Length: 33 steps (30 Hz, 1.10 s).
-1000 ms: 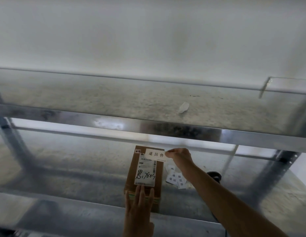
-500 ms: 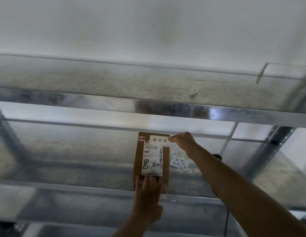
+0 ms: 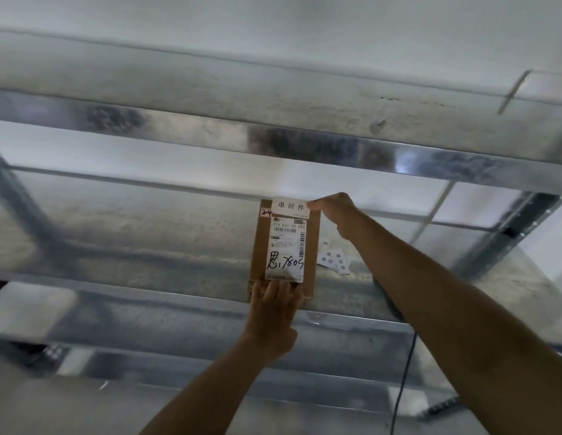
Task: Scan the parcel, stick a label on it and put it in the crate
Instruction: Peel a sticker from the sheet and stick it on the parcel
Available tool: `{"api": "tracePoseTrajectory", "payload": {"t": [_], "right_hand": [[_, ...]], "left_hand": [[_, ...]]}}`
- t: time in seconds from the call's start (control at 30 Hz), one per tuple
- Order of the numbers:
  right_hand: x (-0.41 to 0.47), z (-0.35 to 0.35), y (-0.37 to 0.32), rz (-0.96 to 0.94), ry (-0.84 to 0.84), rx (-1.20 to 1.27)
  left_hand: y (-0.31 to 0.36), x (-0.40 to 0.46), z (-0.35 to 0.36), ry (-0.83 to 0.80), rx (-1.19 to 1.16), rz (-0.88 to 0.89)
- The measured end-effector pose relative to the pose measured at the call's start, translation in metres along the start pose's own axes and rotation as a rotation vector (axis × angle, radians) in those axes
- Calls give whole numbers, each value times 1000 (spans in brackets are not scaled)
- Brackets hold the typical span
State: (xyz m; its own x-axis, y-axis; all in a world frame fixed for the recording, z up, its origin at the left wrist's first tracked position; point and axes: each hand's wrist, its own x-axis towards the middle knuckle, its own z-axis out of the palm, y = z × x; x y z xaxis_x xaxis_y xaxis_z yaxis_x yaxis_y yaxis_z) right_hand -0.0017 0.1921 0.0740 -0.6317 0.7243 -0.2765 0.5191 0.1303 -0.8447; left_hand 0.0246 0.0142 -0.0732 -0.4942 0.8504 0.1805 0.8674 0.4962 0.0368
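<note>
A small brown cardboard parcel point(image 3: 259, 246) lies flat on the middle metal shelf point(image 3: 132, 246). It carries a white shipping sheet with handwritten digits. My left hand point(image 3: 273, 312) presses its fingers flat on the parcel's near end. My right hand point(image 3: 334, 211) pinches the right edge of a white label point(image 3: 290, 207) with three printed characters. That label lies over the parcel's far end, above the shipping sheet. No crate or scanner is in view.
Several loose white labels point(image 3: 334, 260) lie on the shelf right of the parcel, partly behind my right forearm. An upper shelf beam point(image 3: 210, 133) runs across above. Rack uprights stand at far left and right. A black cable point(image 3: 402, 378) hangs at lower right.
The view has shifted so the shelves sit lower and closer. My right hand has brought the label further onto the parcel's far end. My left hand stays on the near end.
</note>
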Motion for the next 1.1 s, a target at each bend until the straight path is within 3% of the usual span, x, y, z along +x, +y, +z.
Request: {"api": "tracePoseTrajectory", "payload": {"t": [0.17,1.1], "right_hand": [[2,8,2,-18,17,-21],[6,20,-1,-59,-3,-56]], "left_hand": [[-1,-4,8,109,-31,2],[10,-19,37,161,-65,-62]]}}
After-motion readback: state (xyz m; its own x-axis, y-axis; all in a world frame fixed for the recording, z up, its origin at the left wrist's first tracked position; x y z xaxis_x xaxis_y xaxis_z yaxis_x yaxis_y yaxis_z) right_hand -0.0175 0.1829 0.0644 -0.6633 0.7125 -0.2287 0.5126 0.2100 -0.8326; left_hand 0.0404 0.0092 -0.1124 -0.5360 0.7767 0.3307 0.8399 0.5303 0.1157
